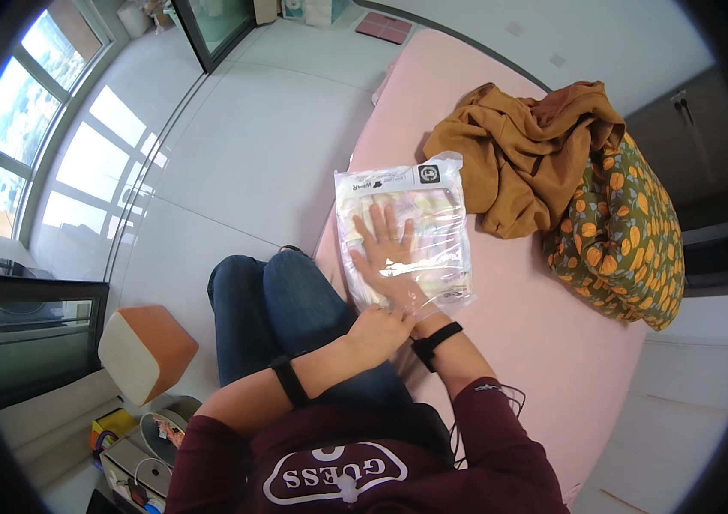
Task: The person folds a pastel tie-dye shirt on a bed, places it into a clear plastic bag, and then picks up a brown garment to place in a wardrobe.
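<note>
A clear plastic bag [444,257] with a white printed top band lies on the pink bed sheet, with folded pastel cloth inside it. My right hand [386,247] is inside the bag, palm down with fingers spread over the contents, seen through the film. At the bag's near edge, my left hand [380,331] pinches the plastic beside my right wrist. Both forearms wear black straps.
A brown garment [518,154] lies crumpled beyond the bag, against a green bundle with an orange floral print [621,238]. The bed [544,360] extends to the right. An orange and white stool [145,353] stands on the tiled floor at left.
</note>
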{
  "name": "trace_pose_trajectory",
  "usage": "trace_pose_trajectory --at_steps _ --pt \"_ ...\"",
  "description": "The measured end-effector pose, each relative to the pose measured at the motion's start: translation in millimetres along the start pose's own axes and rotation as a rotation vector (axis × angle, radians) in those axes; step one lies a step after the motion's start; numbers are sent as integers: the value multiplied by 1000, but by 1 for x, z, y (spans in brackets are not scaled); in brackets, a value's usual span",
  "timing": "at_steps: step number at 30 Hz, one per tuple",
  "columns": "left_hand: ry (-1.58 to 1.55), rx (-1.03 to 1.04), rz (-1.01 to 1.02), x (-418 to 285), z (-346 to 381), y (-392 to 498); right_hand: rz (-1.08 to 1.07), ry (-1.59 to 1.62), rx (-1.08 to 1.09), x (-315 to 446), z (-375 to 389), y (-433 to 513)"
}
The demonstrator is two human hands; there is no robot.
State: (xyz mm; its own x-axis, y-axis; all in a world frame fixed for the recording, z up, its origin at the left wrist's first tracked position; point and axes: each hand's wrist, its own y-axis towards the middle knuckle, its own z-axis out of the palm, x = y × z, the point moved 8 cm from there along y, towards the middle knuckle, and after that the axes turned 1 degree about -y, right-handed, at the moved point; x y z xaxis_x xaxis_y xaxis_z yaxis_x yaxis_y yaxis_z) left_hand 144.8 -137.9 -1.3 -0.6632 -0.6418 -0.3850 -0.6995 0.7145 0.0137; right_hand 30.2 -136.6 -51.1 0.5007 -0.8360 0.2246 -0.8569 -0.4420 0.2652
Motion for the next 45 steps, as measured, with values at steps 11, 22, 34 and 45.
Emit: trace_pose_trajectory --at_steps 11,22,34,45 --pt "71 243 -169 14 50 -3 185 -125 -40 -78 -21 -91" --pt "178 38 -265 29 35 -21 331 299 -180 -102 -96 -217" --pt "36 -159 -292 27 -18 -29 639 635 -366 -120 -122 -165" --pt "-290 -813 -309 31 -307 -72 295 1038 -162 -32 -356 -51"
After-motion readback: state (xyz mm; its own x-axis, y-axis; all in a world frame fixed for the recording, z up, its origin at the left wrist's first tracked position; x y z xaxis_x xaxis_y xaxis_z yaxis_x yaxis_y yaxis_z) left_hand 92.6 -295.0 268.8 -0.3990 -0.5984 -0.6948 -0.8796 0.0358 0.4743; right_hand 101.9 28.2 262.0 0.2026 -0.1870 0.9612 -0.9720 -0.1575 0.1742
